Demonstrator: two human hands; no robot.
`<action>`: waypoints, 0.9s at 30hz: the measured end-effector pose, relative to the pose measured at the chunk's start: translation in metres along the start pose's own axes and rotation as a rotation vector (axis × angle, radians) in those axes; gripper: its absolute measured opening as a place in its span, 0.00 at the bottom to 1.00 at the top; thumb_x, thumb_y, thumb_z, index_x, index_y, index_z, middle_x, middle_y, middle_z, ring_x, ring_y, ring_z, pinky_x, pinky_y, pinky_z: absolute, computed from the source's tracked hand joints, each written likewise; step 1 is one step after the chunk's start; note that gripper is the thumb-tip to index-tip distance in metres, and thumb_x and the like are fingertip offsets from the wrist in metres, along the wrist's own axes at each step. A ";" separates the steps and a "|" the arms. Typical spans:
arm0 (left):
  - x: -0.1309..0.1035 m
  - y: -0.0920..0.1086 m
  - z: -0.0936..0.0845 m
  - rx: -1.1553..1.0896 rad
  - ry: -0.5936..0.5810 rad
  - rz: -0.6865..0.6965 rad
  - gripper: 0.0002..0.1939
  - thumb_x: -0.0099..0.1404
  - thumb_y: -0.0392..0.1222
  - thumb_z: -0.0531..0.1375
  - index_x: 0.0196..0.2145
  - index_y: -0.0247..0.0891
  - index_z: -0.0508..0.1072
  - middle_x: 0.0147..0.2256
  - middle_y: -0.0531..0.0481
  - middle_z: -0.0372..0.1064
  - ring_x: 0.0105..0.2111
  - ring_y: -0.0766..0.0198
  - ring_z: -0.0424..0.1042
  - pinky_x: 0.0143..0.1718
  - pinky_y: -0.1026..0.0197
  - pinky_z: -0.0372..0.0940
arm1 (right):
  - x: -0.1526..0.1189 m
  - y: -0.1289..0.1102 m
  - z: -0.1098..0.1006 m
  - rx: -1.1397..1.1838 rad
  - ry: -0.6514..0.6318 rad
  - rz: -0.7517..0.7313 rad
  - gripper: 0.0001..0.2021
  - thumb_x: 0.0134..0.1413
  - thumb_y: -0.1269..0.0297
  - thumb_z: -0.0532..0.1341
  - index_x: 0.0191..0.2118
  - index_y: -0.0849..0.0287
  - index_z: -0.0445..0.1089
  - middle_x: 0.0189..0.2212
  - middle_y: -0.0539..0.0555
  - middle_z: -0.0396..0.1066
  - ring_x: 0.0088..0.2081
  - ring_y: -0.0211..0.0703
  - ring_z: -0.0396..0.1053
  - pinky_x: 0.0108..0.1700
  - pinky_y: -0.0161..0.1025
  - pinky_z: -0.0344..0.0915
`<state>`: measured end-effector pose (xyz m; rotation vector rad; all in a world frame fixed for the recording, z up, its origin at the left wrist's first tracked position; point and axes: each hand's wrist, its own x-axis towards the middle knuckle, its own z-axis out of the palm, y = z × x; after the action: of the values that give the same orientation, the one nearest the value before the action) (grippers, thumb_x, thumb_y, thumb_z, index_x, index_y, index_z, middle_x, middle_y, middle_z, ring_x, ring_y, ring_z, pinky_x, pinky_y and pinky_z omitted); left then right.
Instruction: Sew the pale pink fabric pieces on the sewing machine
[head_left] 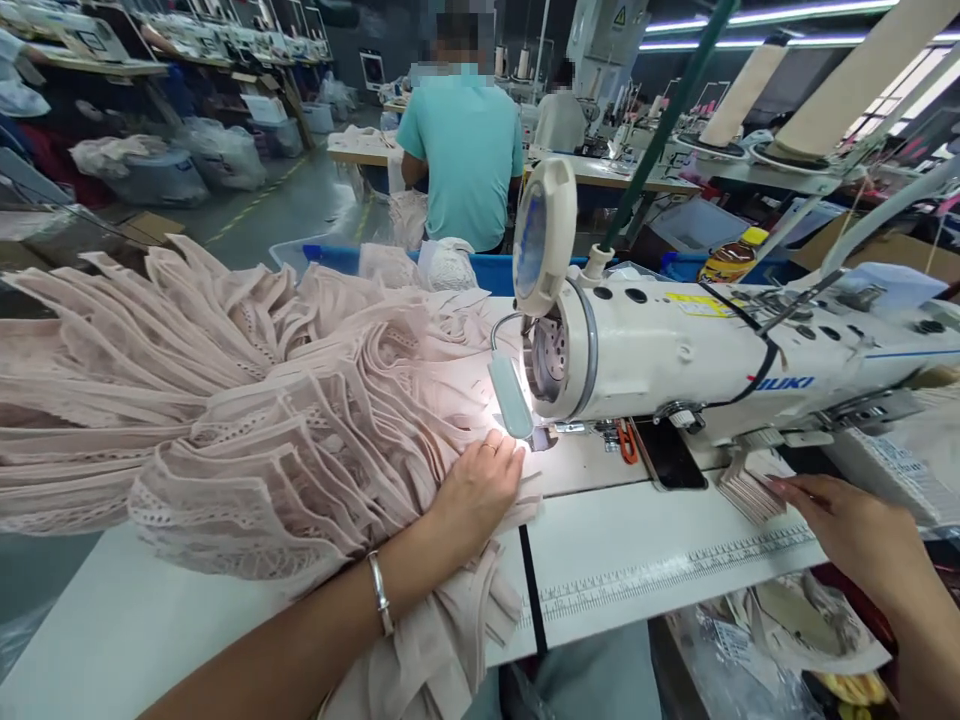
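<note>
My left hand lies on beige fabric beside the needle area of a white sewing machine, its fingers bent and pressed together on the cloth. A large heap of beige lace-edged pieces spreads to the left of it, with some cloth hanging over the front edge. At the right, my right hand pinches the edge of a small stack of beige strips under the machine arm. A phone and orange-handled snips lie between the hands.
A printed ruler runs along the table front. A person in a teal shirt sits ahead with their back turned. Thread cones stand at upper right, near a yellow-capped bottle. Bags of fabric are below right.
</note>
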<state>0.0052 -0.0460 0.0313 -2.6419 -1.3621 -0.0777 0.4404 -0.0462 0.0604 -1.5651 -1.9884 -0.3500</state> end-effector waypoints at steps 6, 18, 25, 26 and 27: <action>-0.001 0.000 0.012 0.071 -0.007 0.158 0.19 0.70 0.27 0.52 0.58 0.25 0.67 0.53 0.35 0.71 0.54 0.51 0.72 0.49 0.53 0.69 | -0.001 -0.055 0.001 -0.337 0.241 0.079 0.19 0.65 0.53 0.57 0.30 0.58 0.77 0.22 0.58 0.70 0.27 0.50 0.68 0.29 0.45 0.59; -0.018 0.033 0.021 0.196 0.143 0.252 0.21 0.71 0.27 0.50 0.59 0.21 0.68 0.55 0.29 0.71 0.52 0.47 0.75 0.37 0.55 0.73 | 0.026 -0.170 0.102 0.402 -0.402 0.005 0.09 0.61 0.60 0.58 0.37 0.56 0.73 0.37 0.57 0.76 0.39 0.49 0.74 0.44 0.46 0.71; -0.001 0.018 0.014 0.172 -0.006 0.071 0.20 0.69 0.24 0.53 0.57 0.18 0.70 0.56 0.26 0.69 0.56 0.49 0.71 0.57 0.50 0.66 | 0.023 -0.190 0.126 -0.036 -0.249 -0.254 0.16 0.64 0.67 0.53 0.50 0.55 0.76 0.38 0.59 0.77 0.49 0.58 0.69 0.57 0.58 0.62; -0.002 0.019 0.014 0.174 0.000 0.049 0.21 0.69 0.25 0.53 0.58 0.17 0.68 0.56 0.25 0.68 0.57 0.48 0.70 0.58 0.49 0.66 | 0.022 -0.192 0.125 -0.069 -0.253 -0.283 0.17 0.65 0.66 0.53 0.52 0.54 0.76 0.38 0.59 0.77 0.47 0.58 0.70 0.55 0.58 0.62; -0.003 0.019 0.015 0.180 0.006 0.035 0.22 0.70 0.26 0.53 0.60 0.16 0.67 0.57 0.25 0.67 0.58 0.47 0.69 0.59 0.49 0.65 | 0.021 -0.191 0.124 -0.100 -0.259 -0.316 0.17 0.65 0.65 0.53 0.54 0.52 0.75 0.39 0.58 0.77 0.46 0.57 0.70 0.53 0.58 0.62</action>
<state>0.0184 -0.0572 0.0137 -2.5133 -1.2567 0.0398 0.2212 -0.0163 0.0016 -1.4113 -2.4636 -0.3911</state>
